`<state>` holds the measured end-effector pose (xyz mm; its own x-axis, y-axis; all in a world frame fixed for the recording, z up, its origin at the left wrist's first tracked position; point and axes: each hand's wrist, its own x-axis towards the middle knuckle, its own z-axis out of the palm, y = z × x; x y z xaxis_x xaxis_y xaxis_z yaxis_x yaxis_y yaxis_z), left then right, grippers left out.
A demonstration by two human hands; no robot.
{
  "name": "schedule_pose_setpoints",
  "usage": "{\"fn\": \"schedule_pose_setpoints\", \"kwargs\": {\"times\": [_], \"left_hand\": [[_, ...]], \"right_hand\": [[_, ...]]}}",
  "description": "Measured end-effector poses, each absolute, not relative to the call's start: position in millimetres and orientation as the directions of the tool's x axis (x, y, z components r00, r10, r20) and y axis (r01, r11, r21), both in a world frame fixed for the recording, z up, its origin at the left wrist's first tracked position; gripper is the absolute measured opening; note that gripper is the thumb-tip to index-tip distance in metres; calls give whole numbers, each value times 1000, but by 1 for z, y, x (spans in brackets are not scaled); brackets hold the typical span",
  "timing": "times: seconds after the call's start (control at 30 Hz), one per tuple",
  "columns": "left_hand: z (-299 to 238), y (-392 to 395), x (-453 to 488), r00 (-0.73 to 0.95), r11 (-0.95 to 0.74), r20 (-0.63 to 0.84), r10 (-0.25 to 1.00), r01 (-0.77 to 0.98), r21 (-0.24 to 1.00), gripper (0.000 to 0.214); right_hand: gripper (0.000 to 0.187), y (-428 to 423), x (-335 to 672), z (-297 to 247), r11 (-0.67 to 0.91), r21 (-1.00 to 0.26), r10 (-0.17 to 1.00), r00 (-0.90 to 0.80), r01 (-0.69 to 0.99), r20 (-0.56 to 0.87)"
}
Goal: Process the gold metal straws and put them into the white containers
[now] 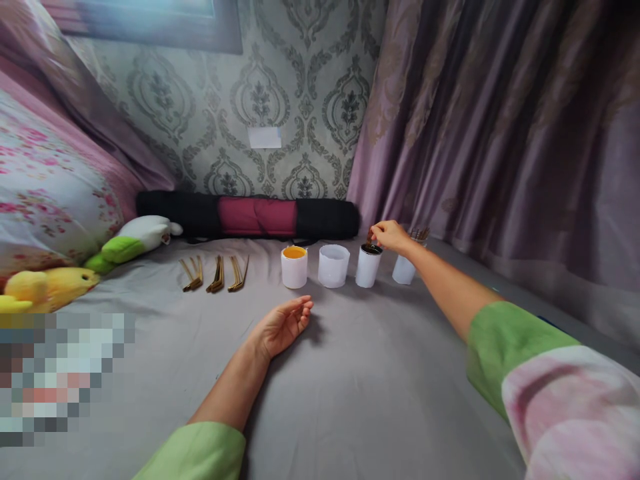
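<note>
1. Right hand point(391, 236) pinches something small and brown over the dark-filled white plastic cup point(369, 265), third in the row.
2. Left hand point(283, 326) rests loosely open, palm up, on the grey bedsheet point(350, 393).
3. Judging progress: the yellow-filled cup point(294, 266) looks done, the empty white cup point(333, 265) remains.
4. Three bundles of thin golden sticks point(215, 273) lie untouched, well apart to the left.

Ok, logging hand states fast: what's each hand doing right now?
Left hand: open, palm up, resting on the grey sheet, holding nothing.
Right hand: fingers pinched over the third white cup, on something small and brown.
</note>
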<state>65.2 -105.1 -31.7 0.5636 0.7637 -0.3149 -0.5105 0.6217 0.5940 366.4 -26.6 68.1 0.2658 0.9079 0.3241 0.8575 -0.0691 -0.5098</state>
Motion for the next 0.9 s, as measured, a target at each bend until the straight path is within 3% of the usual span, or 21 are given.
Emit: {"fn": "schedule_pose_setpoints", "kwargs": {"times": [0.43, 0.9], "left_hand": [[-33, -104, 64, 573, 623, -304, 761, -517, 588, 16], [-36, -103, 63, 583, 622, -292, 759, -516, 588, 15]], "right_hand": [[28, -30, 372, 69, -60, -623, 876, 340, 780, 341], [29, -39, 373, 70, -36, -610, 797, 391, 792, 460]]}}
